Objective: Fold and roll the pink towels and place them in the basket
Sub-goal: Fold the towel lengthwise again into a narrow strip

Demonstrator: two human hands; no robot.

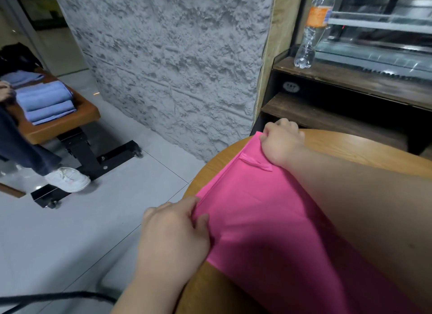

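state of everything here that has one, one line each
pink towel: spread flat on the round table, not yet rolled
left hand: pinches its near left edge
right hand: grips its far corner
plastic bottle: upright on the shelf
blue towels: folded, stacked on the bench

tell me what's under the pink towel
The pink towel lies on the round wooden table, whose top shows around it. Whatever else might lie beneath is covered by the cloth.

Pink towel (257,220) covers most of the round wooden worktop (364,148); bare strip at right, dark wooden shelves (327,112) close behind
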